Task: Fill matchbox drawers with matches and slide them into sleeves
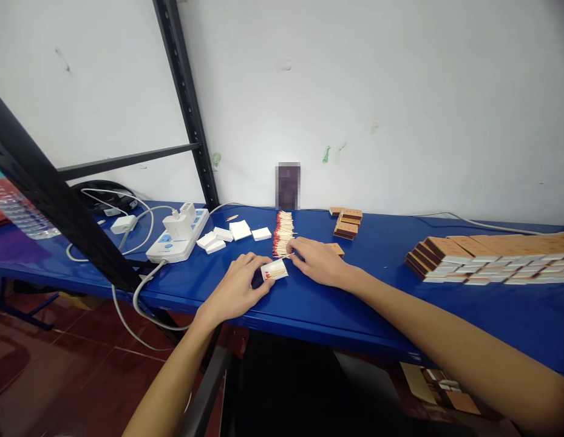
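My left hand (238, 287) rests on the blue table (391, 315) with its fingers curled round a small white matchbox tray (275, 270) that has red-tipped matches in it. My right hand (315, 260) lies just right of the tray, fingertips pinched on a few matches at the near end of a long pile of loose matches (283, 232). A brown matchbox sleeve (336, 247) peeks out behind my right hand.
Several empty white trays (231, 234) lie left of the pile, next to a white power strip (178, 237) with plugs and cables. A small stack of brown sleeves (348, 223) sits behind. Rows of filled matchboxes (491, 260) cover the right. A black shelf frame (58, 200) crosses the left.
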Tool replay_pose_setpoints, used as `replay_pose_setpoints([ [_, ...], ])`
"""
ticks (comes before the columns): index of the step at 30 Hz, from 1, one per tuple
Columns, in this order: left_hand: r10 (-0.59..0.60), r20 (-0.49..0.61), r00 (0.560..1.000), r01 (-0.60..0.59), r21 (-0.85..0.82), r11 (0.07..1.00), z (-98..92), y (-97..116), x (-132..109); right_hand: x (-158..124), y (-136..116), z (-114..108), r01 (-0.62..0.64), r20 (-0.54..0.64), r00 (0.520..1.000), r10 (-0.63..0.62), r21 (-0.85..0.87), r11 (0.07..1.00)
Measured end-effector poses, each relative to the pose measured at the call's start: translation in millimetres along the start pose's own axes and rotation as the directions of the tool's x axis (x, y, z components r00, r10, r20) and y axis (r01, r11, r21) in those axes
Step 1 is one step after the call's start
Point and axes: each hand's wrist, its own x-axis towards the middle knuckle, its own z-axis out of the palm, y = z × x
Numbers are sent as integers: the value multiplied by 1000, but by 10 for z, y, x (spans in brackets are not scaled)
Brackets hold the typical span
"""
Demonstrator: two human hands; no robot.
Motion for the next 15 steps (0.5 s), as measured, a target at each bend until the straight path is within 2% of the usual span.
replay_pose_setpoints([
  [7,23,-10,1000,-23,-7,1000,-21,26,-4,6,-14,-8,4,38,999,-4,-7,1000],
  [12,-3,-16,1000,3,23,1000,-7,7,-4,-10,-73,-54,14,-46,999,-15,-12,1000],
  [15,-22,-39,999,23,28,999,8,-15,-1,-36,-136,-93,84,-79,994,-81,39,996],
])
